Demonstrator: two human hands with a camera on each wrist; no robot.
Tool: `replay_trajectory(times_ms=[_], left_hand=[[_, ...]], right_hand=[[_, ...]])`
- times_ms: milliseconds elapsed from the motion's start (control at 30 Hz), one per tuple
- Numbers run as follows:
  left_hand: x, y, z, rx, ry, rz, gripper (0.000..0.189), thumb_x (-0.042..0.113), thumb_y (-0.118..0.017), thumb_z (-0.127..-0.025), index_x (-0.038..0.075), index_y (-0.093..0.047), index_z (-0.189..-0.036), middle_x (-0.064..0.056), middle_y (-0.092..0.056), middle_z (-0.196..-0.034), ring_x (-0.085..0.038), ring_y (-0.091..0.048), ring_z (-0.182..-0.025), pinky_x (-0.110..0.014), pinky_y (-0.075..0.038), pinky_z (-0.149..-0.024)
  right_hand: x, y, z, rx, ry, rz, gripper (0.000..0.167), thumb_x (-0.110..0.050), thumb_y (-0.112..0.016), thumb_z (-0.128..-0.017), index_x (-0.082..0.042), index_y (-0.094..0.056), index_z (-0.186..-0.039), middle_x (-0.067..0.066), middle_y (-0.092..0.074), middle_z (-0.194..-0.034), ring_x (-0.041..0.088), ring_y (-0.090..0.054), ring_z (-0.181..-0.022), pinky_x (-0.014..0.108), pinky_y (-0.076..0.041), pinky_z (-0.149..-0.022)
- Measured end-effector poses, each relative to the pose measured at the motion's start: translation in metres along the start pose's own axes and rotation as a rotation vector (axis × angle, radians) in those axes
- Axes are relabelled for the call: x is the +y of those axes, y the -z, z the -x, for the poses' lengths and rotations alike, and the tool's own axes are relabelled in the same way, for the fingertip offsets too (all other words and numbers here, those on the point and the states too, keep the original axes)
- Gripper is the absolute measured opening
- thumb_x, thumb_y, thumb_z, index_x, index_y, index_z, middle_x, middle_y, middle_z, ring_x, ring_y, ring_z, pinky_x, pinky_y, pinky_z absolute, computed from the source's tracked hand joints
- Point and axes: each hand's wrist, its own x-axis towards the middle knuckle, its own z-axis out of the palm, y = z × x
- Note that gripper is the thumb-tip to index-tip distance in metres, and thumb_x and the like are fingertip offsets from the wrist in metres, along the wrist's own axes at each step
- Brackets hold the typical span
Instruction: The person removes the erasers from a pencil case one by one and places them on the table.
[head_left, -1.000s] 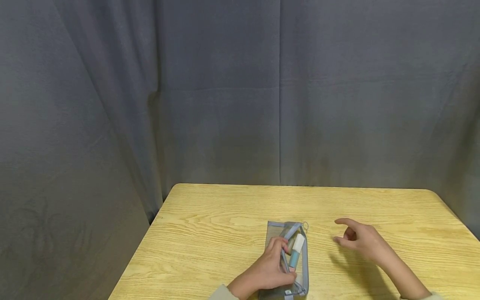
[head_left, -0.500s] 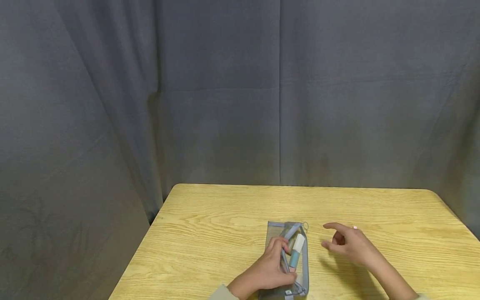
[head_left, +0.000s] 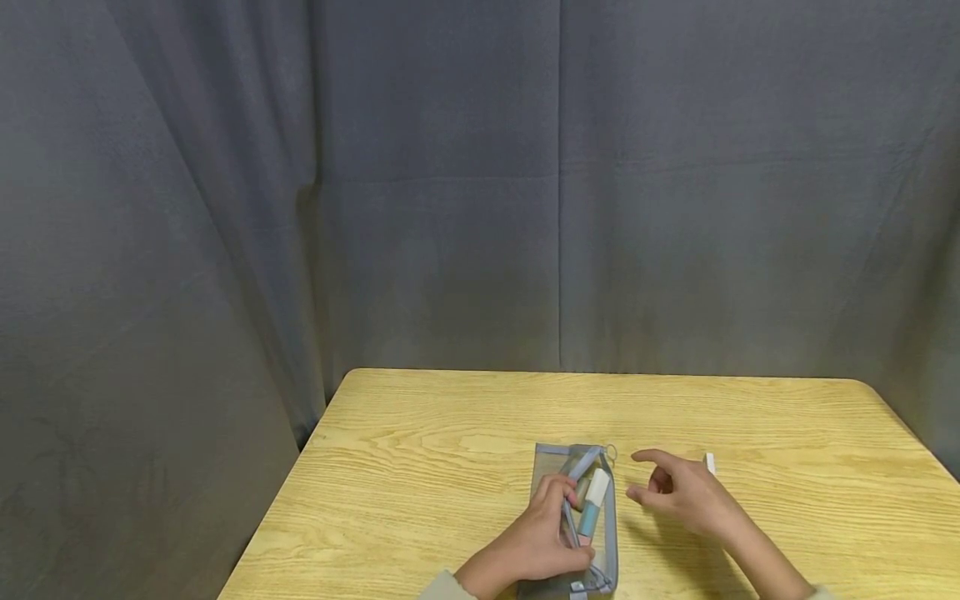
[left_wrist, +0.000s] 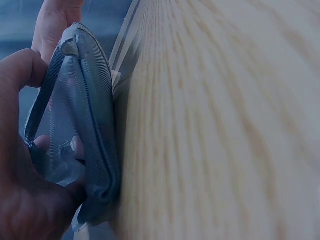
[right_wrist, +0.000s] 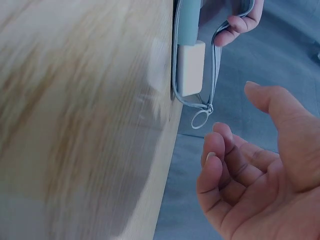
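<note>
One grey-blue mesh pouch (head_left: 611,525), zip-edged, lying on the worktop (head_left: 420,467), mouth gaping. One tube (head_left: 591,512), teal with white cap, inside that opening. One zip ring (right_wrist: 194,120), at the pouch's far right corner. One left hand (head_left: 543,537), fingers pinching the left lip of the opening. One right hand (head_left: 690,496), just right of the pouch, thumb and forefinger spread apart, remaining fingers curled. One white object (head_left: 709,462), partly hidden behind the right hand. One dark grey curtain (head_left: 450,208), beyond.

Probably a curtained-off booth: grey drapes (head_left: 450,208) hang behind and beside a wood-grained table (head_left: 420,417).
</note>
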Motion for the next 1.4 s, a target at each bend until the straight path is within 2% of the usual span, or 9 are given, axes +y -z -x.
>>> replay_trajectory(times_ms=[267, 533, 1167, 1400], left_hand=[[-0.001, 0.000, 0.000, -0.013, -0.005, 0.001, 0.054, 0.035, -0.070, -0.083, 0.017, -0.036, -0.120, -0.004, -0.030, -0.149, -0.013, -0.037, -0.123, -0.030, -0.045, -0.094], [-0.001, -0.001, 0.001, -0.005, 0.011, 0.017, 0.053, 0.035, -0.071, -0.083, 0.018, -0.036, -0.119, -0.003, -0.030, -0.148, -0.015, -0.038, -0.124, -0.030, -0.045, -0.094], [0.002, 0.001, 0.002, -0.012, 0.030, 0.043, 0.053, 0.034, -0.071, -0.082, 0.017, -0.037, -0.119, -0.002, -0.030, -0.149, -0.012, -0.039, -0.119, -0.026, -0.044, -0.091], [0.000, 0.000, 0.002, -0.005, 0.039, 0.038, 0.054, 0.037, -0.071, -0.082, 0.019, -0.037, -0.120, 0.003, -0.029, -0.147, -0.012, -0.038, -0.122, -0.028, -0.045, -0.094]], right_hand=[[-0.002, -0.009, -0.003, 0.011, 0.008, 0.042, 0.055, -0.033, -0.079, -0.087, -0.001, -0.063, -0.129, -0.010, -0.058, -0.074, 0.003, -0.047, -0.060, 0.024, -0.041, -0.056], [-0.006, -0.016, -0.004, -0.003, 0.007, 0.034, 0.056, -0.034, -0.080, -0.086, -0.001, -0.063, -0.129, -0.008, -0.057, -0.075, 0.004, -0.045, -0.060, 0.024, -0.040, -0.055], [-0.010, -0.030, -0.014, -0.024, -0.072, 0.043, 0.058, -0.036, -0.080, -0.085, -0.001, -0.064, -0.128, -0.006, -0.057, -0.073, 0.010, -0.049, -0.060, 0.025, -0.041, -0.054], [-0.015, -0.032, -0.017, -0.046, -0.088, 0.037, 0.058, -0.036, -0.082, -0.083, -0.002, -0.064, -0.127, -0.004, -0.057, -0.076, 0.013, -0.049, -0.063, 0.026, -0.040, -0.055]])
